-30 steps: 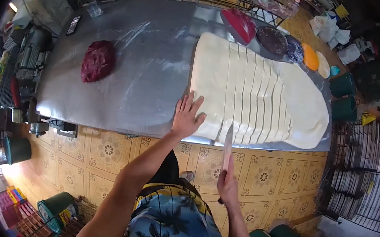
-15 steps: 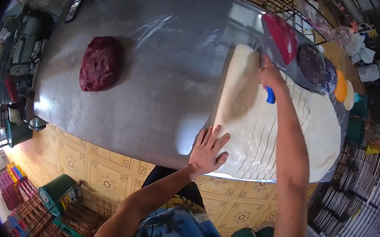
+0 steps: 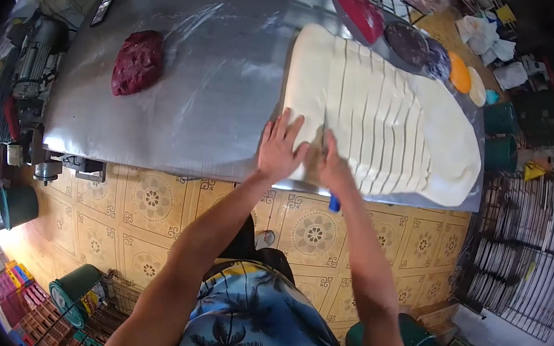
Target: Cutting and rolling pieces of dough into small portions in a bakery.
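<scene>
A broad sheet of pale dough (image 3: 311,67) lies on the right part of the metal table, scored by several long, roughly parallel cuts. My right hand (image 3: 337,170) is closed around a knife whose blue handle (image 3: 334,204) sticks out below the palm. Its thin blade points away from me and meets the dough at the leftmost cut, close to the table's near edge. Just left of that cut, my left hand (image 3: 280,151) rests flat with fingers spread, on the dough's near left corner.
A dark red dough lump (image 3: 138,63) sits on the table (image 3: 208,117) at left, with a phone (image 3: 102,10) behind it. Along the far right edge lie a magenta lump (image 3: 358,16), dark purple pieces (image 3: 406,44) and an orange piece (image 3: 459,73). Racks (image 3: 521,249) stand at right.
My right hand has drawn the knife from the dough's far edge to its near edge, leaving a new long cut. My left hand stays flat near the corner. The view has shifted.
</scene>
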Available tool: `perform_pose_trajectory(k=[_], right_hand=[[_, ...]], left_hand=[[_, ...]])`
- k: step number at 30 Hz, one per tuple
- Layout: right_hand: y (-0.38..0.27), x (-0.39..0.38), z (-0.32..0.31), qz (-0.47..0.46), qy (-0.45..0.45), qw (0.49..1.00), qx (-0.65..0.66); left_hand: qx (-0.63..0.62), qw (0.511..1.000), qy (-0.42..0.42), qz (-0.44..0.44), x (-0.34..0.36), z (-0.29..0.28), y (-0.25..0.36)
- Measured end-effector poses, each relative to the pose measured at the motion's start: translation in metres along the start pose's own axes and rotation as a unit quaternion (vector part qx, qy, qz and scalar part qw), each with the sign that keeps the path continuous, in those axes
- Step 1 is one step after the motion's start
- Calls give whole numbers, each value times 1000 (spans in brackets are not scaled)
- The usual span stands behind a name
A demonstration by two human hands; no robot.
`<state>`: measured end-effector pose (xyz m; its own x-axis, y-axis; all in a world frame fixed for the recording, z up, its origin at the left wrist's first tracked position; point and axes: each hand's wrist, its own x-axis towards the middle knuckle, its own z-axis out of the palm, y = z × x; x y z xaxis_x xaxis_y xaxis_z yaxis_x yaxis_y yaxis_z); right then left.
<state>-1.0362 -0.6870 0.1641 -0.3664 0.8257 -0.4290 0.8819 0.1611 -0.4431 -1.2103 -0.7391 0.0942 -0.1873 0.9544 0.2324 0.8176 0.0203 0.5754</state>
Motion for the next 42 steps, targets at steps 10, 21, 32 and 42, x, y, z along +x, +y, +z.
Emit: perform_pose_trajectory(k=[10,21,32,42], right_hand=[[20,-218,79,2,-1,999,48],[-31,21,-11,12,123,986,110],[-110,329,-117,27,8,999,-28],[-56,130,-37,-38,42,998,-25]], left_hand=[[-35,992,-119,-35,1,-14,-5],[-16,993,-111,43,-4,-31,-18],[-56,987,-150,35,3,-35,-25],[-35,995,-83,38,-3,-24,-19]])
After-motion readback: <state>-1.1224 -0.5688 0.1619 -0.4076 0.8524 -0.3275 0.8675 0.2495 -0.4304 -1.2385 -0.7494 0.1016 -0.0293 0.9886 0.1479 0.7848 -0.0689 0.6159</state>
